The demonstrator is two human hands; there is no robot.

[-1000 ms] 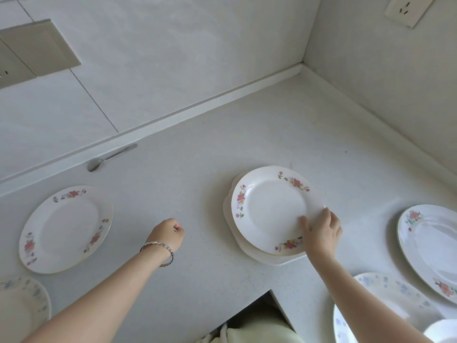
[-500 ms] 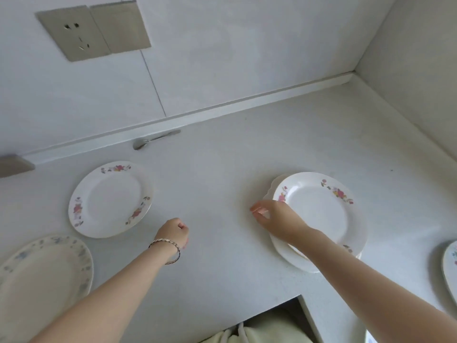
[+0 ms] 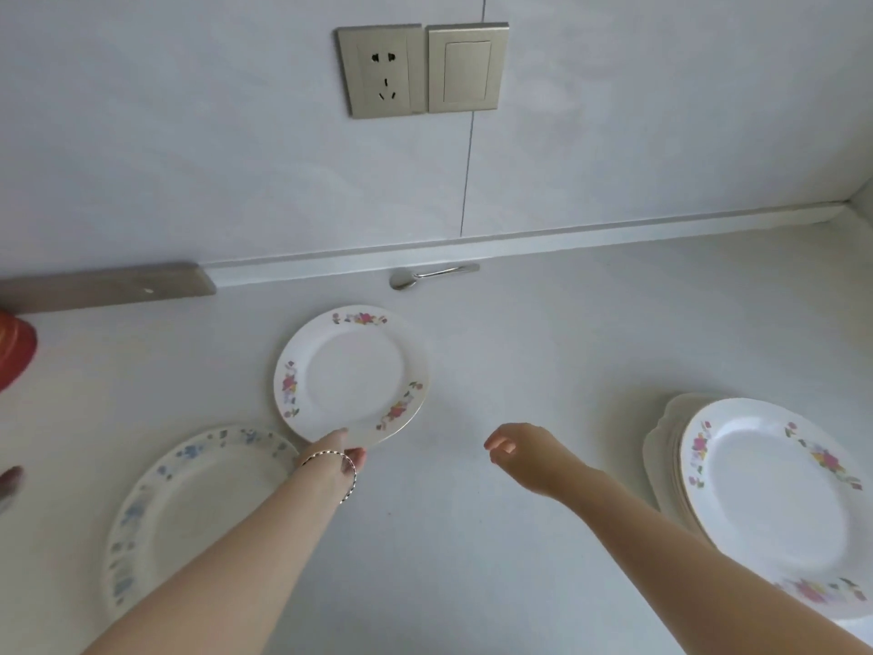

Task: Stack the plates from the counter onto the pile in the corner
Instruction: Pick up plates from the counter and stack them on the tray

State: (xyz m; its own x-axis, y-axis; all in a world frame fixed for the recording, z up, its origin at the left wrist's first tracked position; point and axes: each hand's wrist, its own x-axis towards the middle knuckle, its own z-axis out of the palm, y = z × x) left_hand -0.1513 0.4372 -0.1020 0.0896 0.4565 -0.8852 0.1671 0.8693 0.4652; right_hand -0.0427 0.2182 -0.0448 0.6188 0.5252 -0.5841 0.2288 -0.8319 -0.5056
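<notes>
Head view has the left hand [image 3: 330,455] gripping the near rim of the pink-flowered plate [image 3: 352,375], fingers tucked beneath it; the pile [image 3: 765,489] lies well to the right across the tabletop [image 3: 519,347], nearer the right hand [image 3: 519,453], which hovers loosely curled and empty.

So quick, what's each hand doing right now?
Left hand: pinching the near rim of the pink-flowered plate.
Right hand: open, fingers loosely curled, holding nothing.

- floral plate [image 3: 352,375]: glossy glazed ceramic
- desk [image 3: 519,371]: smooth, matt, pale
- spoon [image 3: 427,275]: shiny polished metal
- wall socket [image 3: 380,70]: brushed metallic finish
</notes>
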